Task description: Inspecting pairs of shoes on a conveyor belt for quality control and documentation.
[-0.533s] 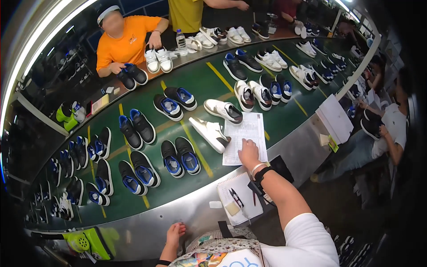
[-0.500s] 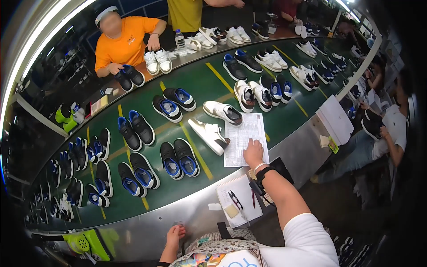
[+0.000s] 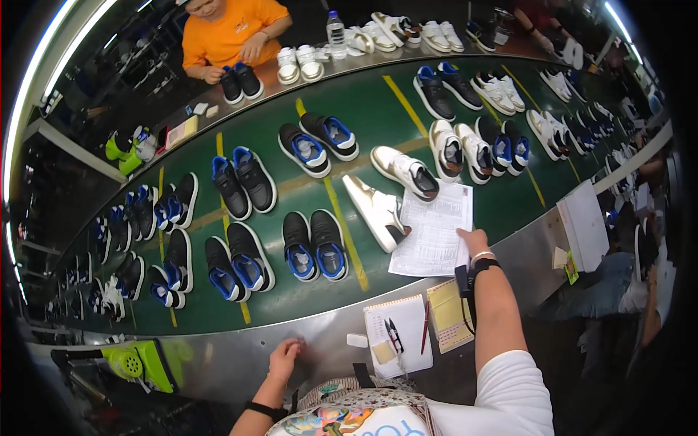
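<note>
A printed paper sheet lies on the green conveyor belt, its upper part beneath the heel of a white sneaker. My right hand pinches the sheet's right edge. The other white sneaker lies tipped on its side, its heel against the sheet's left edge. My left hand is over the metal ledge near my body, fingers curled together; whatever it may hold is too blurred to make out. A black strap and a dark device with a cord are at my right wrist.
On the ledge lie a spiral notebook with black thread snips, a red pen and a yellow notepad. Pairs of black sneakers line the belt. Across it, a person in orange handles black shoes.
My right hand has gone from lying on the sheet to gripping its right edge. The yellow notepad has come into plain sight. My left hand has risen slightly over the ledge. The view has shifted.
</note>
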